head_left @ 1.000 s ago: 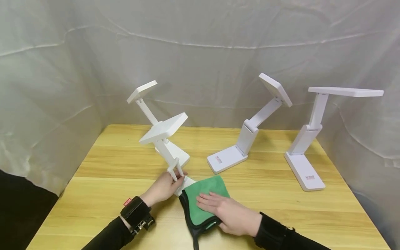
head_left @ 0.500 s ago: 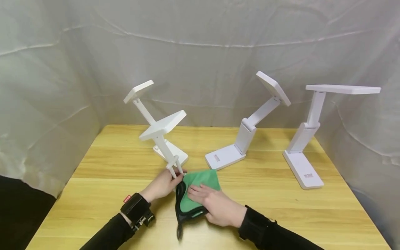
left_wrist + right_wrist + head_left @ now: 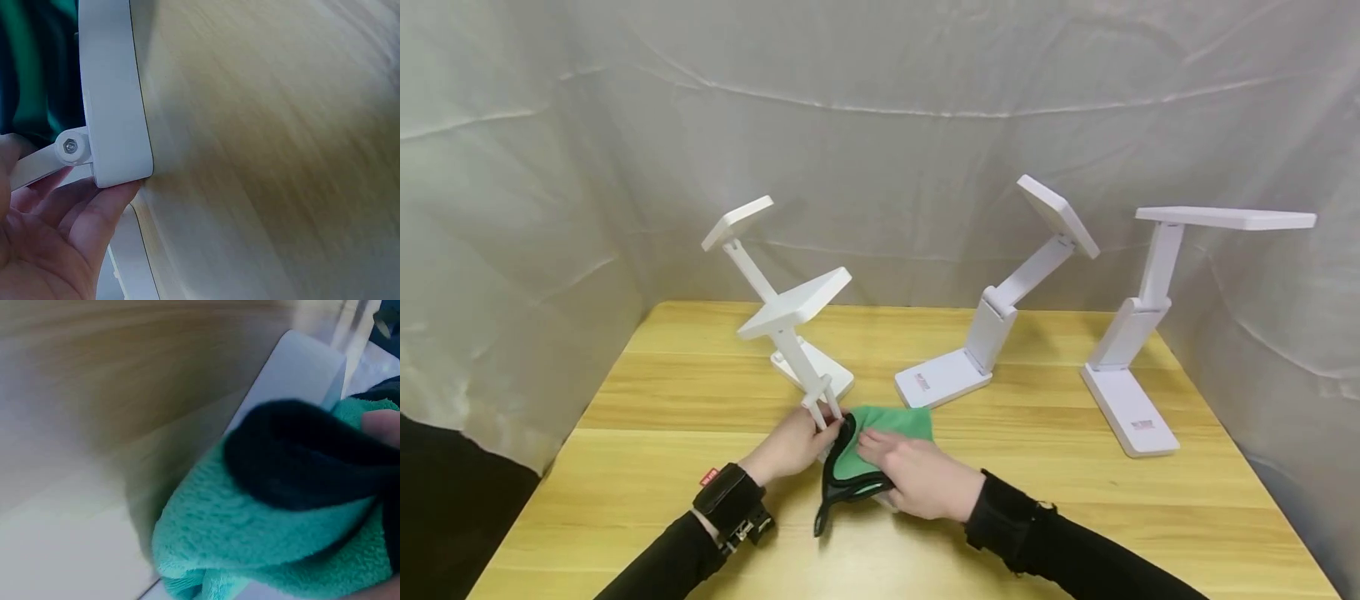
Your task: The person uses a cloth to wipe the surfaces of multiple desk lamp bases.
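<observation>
My left hand (image 3: 792, 447) grips a white folding desk lamp (image 3: 796, 304) low down, at the hinge end of its base. The left wrist view shows the fingers under the corner of the lamp's base (image 3: 115, 94), beside a hinge bolt. A green cloth with black edging (image 3: 898, 421) covers most of that base. My right hand (image 3: 921, 477) holds the cloth against the base, its fingers bent over the top. Close up, the cloth (image 3: 250, 531) bunches around the base (image 3: 294, 369), which shows white beyond it.
Another white desk lamp (image 3: 831, 371) stands just behind the held one. Two more stand unfolded to the right, a tilted lamp (image 3: 943, 379) and a lamp with a level head (image 3: 1131, 412). All are on a wooden table (image 3: 1037, 442), with a grey curtain (image 3: 880, 167) behind.
My right hand and the cloth have slid left and away from me along the lamp base, and its fingers have bent more. My left hand keeps its place on the lamp.
</observation>
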Demonstrator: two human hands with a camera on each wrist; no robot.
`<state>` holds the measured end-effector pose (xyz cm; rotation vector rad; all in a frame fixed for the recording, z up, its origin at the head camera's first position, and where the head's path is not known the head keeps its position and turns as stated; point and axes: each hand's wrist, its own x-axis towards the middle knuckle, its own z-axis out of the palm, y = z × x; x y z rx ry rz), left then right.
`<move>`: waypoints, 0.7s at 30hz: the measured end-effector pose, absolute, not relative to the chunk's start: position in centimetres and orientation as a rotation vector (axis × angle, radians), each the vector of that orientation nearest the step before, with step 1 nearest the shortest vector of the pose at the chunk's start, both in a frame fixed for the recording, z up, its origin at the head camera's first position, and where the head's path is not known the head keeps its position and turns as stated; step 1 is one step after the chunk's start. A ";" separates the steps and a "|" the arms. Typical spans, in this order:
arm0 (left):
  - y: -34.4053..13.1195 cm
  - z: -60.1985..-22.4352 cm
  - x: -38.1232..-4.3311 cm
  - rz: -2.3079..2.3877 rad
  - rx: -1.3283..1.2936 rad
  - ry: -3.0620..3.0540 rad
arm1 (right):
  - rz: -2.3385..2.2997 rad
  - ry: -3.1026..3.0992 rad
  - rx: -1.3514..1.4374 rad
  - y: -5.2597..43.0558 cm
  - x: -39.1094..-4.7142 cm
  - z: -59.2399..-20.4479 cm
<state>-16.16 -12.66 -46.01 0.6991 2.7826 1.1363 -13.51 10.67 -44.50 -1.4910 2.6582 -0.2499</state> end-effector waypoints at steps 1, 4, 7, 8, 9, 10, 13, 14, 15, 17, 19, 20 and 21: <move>-12.6 -46.1 -16.2 1.139 0.707 2.784 | -0.232 2.654 -1.516 10.4 -13.5 -44.6; -12.6 -46.2 -16.3 1.171 0.713 2.775 | -0.237 2.611 -1.575 10.9 -12.7 -45.0; -12.7 -46.3 -16.2 1.189 0.702 2.758 | -0.311 2.520 -1.581 12.7 -11.7 -45.0; -12.8 -46.3 -16.2 1.188 0.700 2.753 | -0.342 2.497 -1.568 13.3 -11.5 -44.9; -12.9 -46.3 -16.1 1.185 0.698 2.744 | -0.371 2.477 -1.553 13.8 -11.3 -44.8; -13.1 -46.2 -16.1 1.181 0.696 2.740 | -0.394 2.462 -1.535 14.2 -11.3 -44.8; -13.4 -46.1 -16.1 1.156 0.709 2.740 | -0.438 2.471 -1.487 14.4 -11.9 -44.6; -13.4 -46.1 -16.1 1.149 0.717 2.742 | -0.449 2.485 -1.482 14.0 -12.3 -44.6; -13.5 -46.1 -16.2 1.141 0.727 2.742 | -0.449 2.501 -1.482 13.6 -12.8 -44.7; -13.4 -46.1 -16.4 1.135 0.757 2.741 | -0.428 2.539 -1.488 12.6 -13.7 -44.8; -13.3 -46.0 -16.5 1.133 0.776 2.740 | -0.391 2.564 -1.500 11.8 -14.3 -45.0; -13.3 -46.1 -16.5 1.133 0.787 2.738 | -0.373 2.565 -1.514 11.5 -14.4 -45.0; -13.2 -46.1 -16.5 1.133 0.794 2.736 | -0.355 2.559 -1.532 11.4 -14.3 -45.1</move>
